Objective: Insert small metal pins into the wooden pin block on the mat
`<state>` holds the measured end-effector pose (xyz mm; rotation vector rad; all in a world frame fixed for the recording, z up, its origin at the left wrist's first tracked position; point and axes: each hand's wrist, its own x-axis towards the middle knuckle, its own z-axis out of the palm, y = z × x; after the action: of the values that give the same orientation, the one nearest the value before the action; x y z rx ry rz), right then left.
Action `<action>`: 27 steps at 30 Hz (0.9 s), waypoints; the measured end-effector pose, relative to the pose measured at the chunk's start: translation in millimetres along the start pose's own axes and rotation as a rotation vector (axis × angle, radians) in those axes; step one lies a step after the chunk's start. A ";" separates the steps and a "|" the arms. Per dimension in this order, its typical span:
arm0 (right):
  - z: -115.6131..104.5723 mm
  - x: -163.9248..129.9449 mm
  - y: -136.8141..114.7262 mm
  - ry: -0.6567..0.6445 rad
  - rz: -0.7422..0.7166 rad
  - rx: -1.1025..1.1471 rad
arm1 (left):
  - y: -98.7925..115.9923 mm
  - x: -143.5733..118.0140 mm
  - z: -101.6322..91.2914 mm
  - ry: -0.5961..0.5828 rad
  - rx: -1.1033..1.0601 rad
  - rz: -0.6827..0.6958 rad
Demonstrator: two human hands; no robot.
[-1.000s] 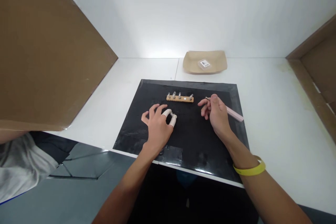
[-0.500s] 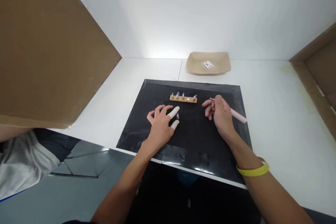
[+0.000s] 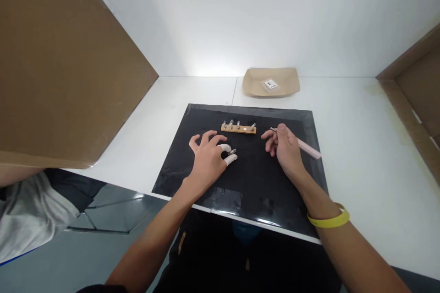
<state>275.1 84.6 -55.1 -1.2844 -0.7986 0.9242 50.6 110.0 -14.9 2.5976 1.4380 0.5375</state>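
Since earlier, our left hand (image 3: 208,162) re-pinches small bolt (image 3: 233,151) | right hand (image 3: 283,146) grips tweezers (image 3: 302,146) | bolt light, stiff, slippery; we hold its shank.

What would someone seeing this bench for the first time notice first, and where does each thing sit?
The black mat in the middle of the white table draws the eye, with a small wooden strip of metal pegs near its far edge. The left hand pinches a small metal part between white-capped fingertips; the right hand holds a pink-handled tool. A tan tray sits by the back wall.
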 end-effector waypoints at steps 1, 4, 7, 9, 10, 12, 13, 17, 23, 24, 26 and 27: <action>-0.2 0.0 0.0 -0.001 0.001 -0.002 | 0.8 0.7 0.7 0.011 0.003 -0.007; -0.8 0.0 -0.1 -0.003 0.005 -0.004 | 2.3 0.4 2.3 0.038 0.013 -0.042; -0.7 0.2 -1.0 -0.006 0.010 0.004 | 2.5 -4.5 1.3 0.053 0.021 -0.089; 0.0 0.2 -1.9 -0.007 0.014 0.015 | 2.3 -9.2 -0.6 0.051 0.020 -0.103; 0.3 0.2 -2.4 -0.007 0.016 0.021 | 2.1 -11.5 -1.3 0.039 0.016 -0.100; 0.9 0.2 -3.1 -0.008 0.021 0.030 | 1.8 -14.9 -1.5 0.002 0.011 -0.101; 0.9 0.3 -3.4 -0.009 0.024 0.034 | 1.7 -15.9 -0.7 -0.017 0.008 -0.111; -0.4 1.6 -4.4 -0.011 0.033 0.043 | 2.1 -15.6 7.9 -0.054 -0.017 -0.171; -1.6 1.0 -5.6 -0.005 0.028 0.042 | 4.3 -16.8 20.7 -0.004 -0.045 -0.230; -1.4 0.3 -5.5 -0.007 0.026 0.041 | 4.5 -17.8 22.5 -0.001 -0.051 -0.227; -1.6 -0.8 -5.1 -0.014 0.020 0.040 | 4.3 -19.6 25.9 0.016 -0.066 -0.220; -2.1 -0.6 -5.1 -0.021 0.017 0.040 | 3.9 -20.3 27.5 0.028 -0.075 -0.212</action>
<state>277.3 82.9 -50.3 -1.2505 -0.7829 0.9644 53.9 92.5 -44.4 2.3526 1.6434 0.5884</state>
